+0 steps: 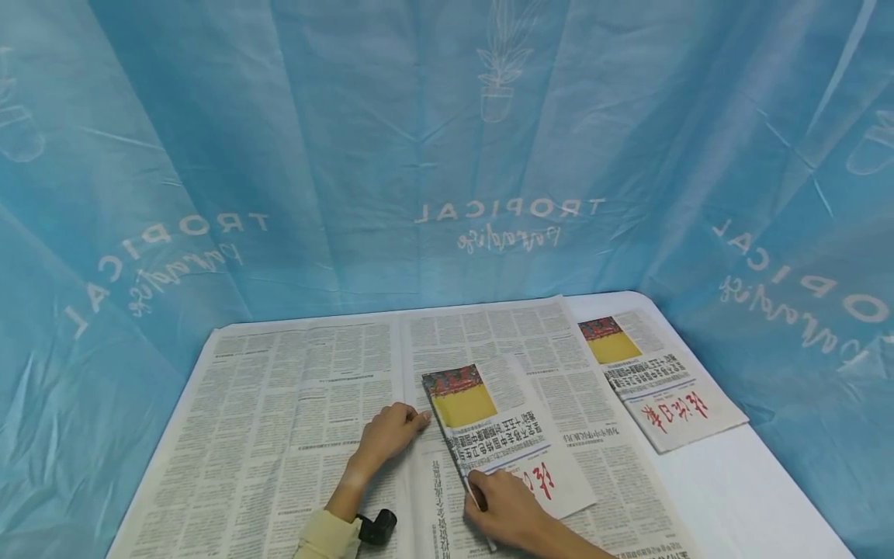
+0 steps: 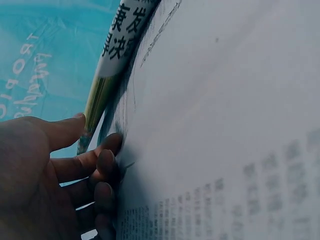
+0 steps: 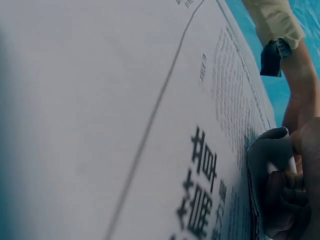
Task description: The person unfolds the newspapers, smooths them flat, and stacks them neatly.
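A folded newspaper (image 1: 499, 442) with a yellow picture and red lettering lies over the spread newspaper sheets (image 1: 335, 388). My right hand (image 1: 508, 508) grips its near left edge. In the right wrist view, the right-hand fingers (image 3: 280, 200) curl at the rolled edge of the paper (image 3: 270, 150), partly in shadow. Farther along the same side is my left hand (image 1: 391, 435), with fingers loosely bent and its thumb (image 2: 65, 132) right at the edge of the folded newspaper (image 2: 112, 65). Its other fingertips (image 2: 105, 192) rest by the white paper surface.
A second folded newspaper (image 1: 663, 380) lies at the right side of the white table (image 1: 740, 497). Blue curtains (image 1: 447, 155) with white print stand behind the table and on both sides. A black device (image 1: 377, 528) is strapped to the left wrist.
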`<action>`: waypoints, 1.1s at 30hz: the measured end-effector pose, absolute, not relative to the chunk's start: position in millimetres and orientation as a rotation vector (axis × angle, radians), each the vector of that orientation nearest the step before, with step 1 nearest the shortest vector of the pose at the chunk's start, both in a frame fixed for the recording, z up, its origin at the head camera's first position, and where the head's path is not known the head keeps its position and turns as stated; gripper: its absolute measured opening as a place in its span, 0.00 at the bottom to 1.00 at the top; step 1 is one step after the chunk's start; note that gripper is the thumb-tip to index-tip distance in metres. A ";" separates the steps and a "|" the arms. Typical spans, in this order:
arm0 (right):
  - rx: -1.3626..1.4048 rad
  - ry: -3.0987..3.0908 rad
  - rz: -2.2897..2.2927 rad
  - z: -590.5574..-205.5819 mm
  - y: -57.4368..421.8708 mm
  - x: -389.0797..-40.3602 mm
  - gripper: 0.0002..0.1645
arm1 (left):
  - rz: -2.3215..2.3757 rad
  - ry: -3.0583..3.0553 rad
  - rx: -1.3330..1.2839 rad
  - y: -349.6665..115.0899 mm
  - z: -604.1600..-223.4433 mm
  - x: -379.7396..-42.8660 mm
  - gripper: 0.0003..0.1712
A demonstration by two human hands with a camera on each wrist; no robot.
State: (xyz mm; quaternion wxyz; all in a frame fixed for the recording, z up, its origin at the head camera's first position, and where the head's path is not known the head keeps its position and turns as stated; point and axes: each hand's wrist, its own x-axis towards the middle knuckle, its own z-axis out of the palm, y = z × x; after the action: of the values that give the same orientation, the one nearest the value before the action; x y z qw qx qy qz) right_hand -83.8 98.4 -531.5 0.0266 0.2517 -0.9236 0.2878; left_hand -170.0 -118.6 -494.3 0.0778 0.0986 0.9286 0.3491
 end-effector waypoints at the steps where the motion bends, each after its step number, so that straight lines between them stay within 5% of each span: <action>1: 0.784 -2.854 0.885 -531.8 96.5 -84.1 0.20 | 1.044 2.783 0.288 -118.2 -494.3 -170.2 0.29; 24: 0.802 -2.917 0.884 -527.3 82.0 -83.3 0.20 | 1.247 2.791 0.013 -93.7 -491.5 -184.8 0.15; 33: 0.957 -2.891 0.980 -526.0 92.3 -87.3 0.18 | 1.286 2.720 0.046 -98.1 -495.6 -190.5 0.30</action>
State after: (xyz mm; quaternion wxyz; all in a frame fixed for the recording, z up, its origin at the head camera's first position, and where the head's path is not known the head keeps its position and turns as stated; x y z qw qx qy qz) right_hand -87.3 92.3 -526.0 -0.0288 0.2991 -0.9033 0.3061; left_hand -190.5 -98.1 -495.6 0.0662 0.0153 0.9020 0.4264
